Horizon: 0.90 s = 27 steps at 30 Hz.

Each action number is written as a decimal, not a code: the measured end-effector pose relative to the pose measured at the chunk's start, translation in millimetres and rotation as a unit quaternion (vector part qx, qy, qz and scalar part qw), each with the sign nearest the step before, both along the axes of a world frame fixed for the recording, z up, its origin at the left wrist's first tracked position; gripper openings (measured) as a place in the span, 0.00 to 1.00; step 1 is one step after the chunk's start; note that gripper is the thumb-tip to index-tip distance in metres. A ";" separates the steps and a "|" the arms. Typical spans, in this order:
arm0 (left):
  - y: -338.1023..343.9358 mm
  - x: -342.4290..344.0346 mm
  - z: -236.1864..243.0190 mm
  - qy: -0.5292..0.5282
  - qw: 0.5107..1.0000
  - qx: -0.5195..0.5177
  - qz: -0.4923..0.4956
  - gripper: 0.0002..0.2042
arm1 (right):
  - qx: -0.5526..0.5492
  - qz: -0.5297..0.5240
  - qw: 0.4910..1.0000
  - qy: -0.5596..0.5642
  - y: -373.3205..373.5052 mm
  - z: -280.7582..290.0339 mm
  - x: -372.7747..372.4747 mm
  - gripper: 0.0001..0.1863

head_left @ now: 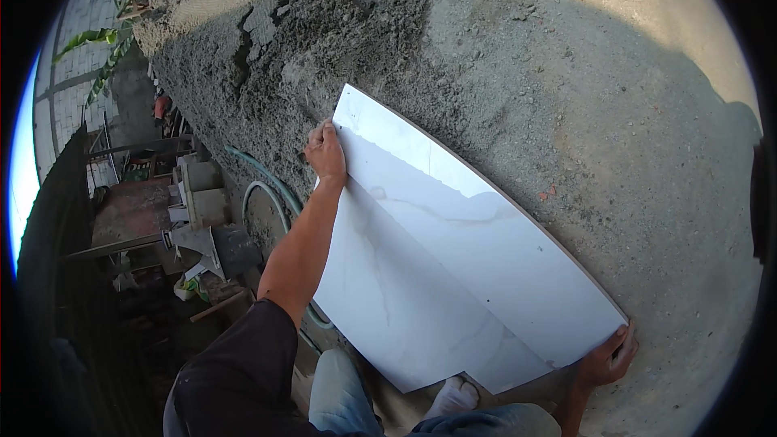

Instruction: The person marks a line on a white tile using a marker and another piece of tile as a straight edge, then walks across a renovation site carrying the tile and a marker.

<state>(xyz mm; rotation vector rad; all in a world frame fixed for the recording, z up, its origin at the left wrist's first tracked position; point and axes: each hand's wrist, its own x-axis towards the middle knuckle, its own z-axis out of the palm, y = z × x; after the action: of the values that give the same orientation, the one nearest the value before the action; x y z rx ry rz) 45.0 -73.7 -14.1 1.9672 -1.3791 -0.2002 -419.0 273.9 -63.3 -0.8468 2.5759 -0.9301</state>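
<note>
My left hand [325, 152] grips the upper left edge of a large white marble-patterned tile [486, 235]. My right hand [611, 356] holds its lower right corner, fingers curled round the edge. Below the upper panel lies a second white surface [405, 291] with a squared notch at the bottom, seemingly another tile; whether it is separate is hard to tell. Part of my foot [453, 396] in a pale sock shows under the notch.
Rough wet grey mortar [307, 32] spreads above, with smoother sandy ground [672, 194] to the right. A green hose [259, 188] curls at my left. Beyond it are a cluttered lower area with grey containers [206, 194], a leafy plant [97, 40] and a paved strip [73, 8].
</note>
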 end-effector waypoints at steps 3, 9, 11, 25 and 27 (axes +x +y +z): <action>2.3 -9.9 5.1 -0.006 1.000 -0.001 0.006 0.14 | -0.002 -0.002 1.000 0.009 -4.5 0.6 2.2 0.15; -0.1 -1.3 -3.9 -0.023 0.999 -0.045 -0.015 0.11 | -0.018 -0.011 1.000 0.005 -0.6 -2.8 1.0 0.14; -0.7 2.4 -3.8 -0.023 0.999 -0.035 -0.017 0.12 | -0.023 -0.014 1.000 -0.004 1.1 -5.8 0.2 0.15; 0.5 13.0 -13.3 0.016 1.000 -0.017 -0.016 0.12 | 0.005 -0.030 0.999 -0.018 1.0 -3.4 -0.2 0.16; -0.2 14.8 -14.3 0.008 1.000 -0.013 -0.016 0.12 | -0.002 -0.024 1.000 0.000 -4.8 0.2 3.4 0.14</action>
<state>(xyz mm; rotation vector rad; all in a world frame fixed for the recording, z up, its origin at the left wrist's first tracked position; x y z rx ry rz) 59.8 -73.8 -28.4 1.9187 -1.3963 -0.2111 -415.6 269.1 -63.1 -0.7899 2.6064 -0.9494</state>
